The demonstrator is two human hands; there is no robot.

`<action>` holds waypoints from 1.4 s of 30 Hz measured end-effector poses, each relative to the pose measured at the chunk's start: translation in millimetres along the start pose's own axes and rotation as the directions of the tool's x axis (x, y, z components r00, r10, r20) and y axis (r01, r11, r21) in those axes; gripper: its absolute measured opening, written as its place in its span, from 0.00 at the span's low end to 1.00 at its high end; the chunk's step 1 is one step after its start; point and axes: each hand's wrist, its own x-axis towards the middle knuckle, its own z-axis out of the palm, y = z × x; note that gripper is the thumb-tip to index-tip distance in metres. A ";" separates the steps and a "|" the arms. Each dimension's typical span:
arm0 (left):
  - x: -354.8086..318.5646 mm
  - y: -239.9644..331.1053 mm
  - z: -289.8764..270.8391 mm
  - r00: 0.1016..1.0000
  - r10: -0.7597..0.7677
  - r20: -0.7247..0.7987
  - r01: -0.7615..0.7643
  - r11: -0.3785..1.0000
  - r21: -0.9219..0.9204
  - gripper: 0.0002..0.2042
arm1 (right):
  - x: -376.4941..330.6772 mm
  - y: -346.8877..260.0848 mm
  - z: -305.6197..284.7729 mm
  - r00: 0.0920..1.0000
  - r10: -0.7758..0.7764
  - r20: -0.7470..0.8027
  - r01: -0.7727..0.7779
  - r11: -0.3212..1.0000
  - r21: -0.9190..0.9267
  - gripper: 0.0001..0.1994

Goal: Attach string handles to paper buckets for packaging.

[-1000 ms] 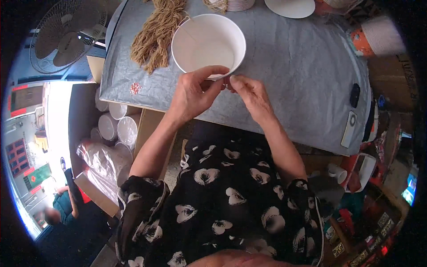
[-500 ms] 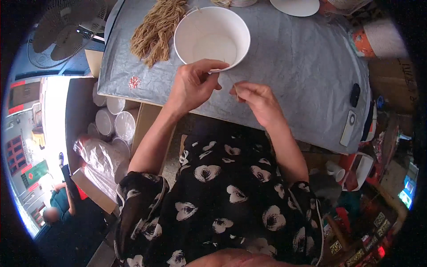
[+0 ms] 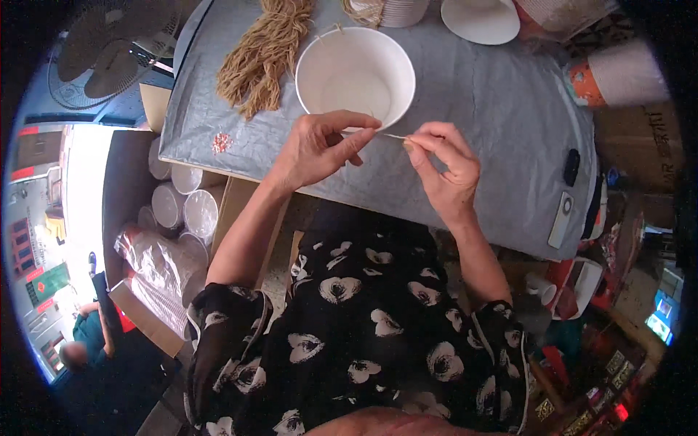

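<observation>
A white round paper tub (image 3: 320, 80) lies open toward me near the table's front edge. At its near rim my left hand (image 3: 320, 149) is closed, thumb and forefinger pinched together where a thin tan string (image 3: 393, 136) meets the tub. My right hand (image 3: 447, 163), just right of the tub, pinches the other end of this string between thumb and fingertips. The short stretch of string between the hands looks straight. A bundle of tan strings (image 3: 265, 58) lies left of the tub, and another short string (image 3: 338, 27) pokes out at the tub's far rim.
Small red and white bits (image 3: 221, 142) lie on the grey-covered table (image 3: 494, 145). At the back are stacked tubs (image 3: 400, 13) and a white tub (image 3: 480, 18). A black object (image 3: 571, 168) and a white device (image 3: 560, 219) lie right. A carton (image 3: 149, 320) of tubs stands left.
My right hand has moved up and right, drawing the string out straight from the rim. My left thumb has closed toward the forefinger at the rim. The whole view has shifted slightly.
</observation>
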 end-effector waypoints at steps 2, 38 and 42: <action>-0.5 4.9 -1.2 0.998 -0.049 0.046 0.048 0.998 0.037 0.11 | 17.7 -3.4 -0.3 0.970 -0.244 0.020 0.245 0.966 -0.081 0.04; -11.7 36.3 -21.9 0.973 0.230 0.035 -0.209 0.929 -0.304 0.29 | 95.0 -82.3 12.0 0.849 -0.002 0.528 -0.034 0.998 0.058 0.03; -7.4 22.3 -28.2 0.972 0.225 0.066 -0.178 0.890 -0.420 0.29 | 101.9 -78.0 7.6 0.765 0.132 0.631 -0.157 0.987 -0.016 0.04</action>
